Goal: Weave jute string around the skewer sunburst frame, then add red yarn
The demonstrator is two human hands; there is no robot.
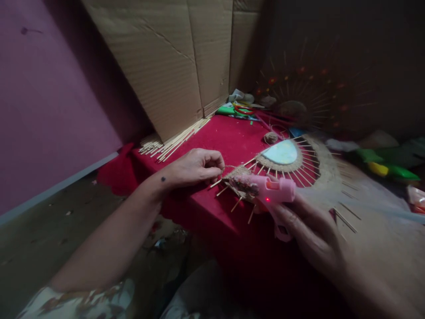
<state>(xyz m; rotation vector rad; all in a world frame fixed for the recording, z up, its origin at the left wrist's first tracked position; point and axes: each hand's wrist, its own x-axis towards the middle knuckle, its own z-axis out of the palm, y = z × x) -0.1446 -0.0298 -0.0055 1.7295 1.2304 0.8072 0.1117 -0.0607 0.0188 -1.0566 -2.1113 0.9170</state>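
The right hand (312, 235) is wrapped around the handle of a pink glue gun (268, 192), fingers clamped on it, with a small red light showing on the gun body and the nozzle pointing left toward the near edge of a craft piece. That sunburst craft piece (300, 166) lies flat on the red cloth (232, 137) covering the table, right of centre; it consists of a pale half-round mirror panel (282, 153) ringed with jute cord, with thin wooden sticks radiating outward. The left hand (195, 167) rests on the cloth just left of the gun nozzle, fingertips pinched together on a strand of jute cord (229, 167) at the left end of the craft piece. A small coil of jute cord (270, 138) sits just beyond the mirror panel, on its far side. A bundle of loose wooden sticks (172, 141) lies on the far left of the cloth, at the foot of a corrugated cardboard sheet (172, 62) leaning upright. At the far edge are red-handled scissors (244, 109) among green items that cannot be identified. A second, darker sunburst piece (299, 104) stands in shadow at the far right. The wall on the left is purple (43, 110).
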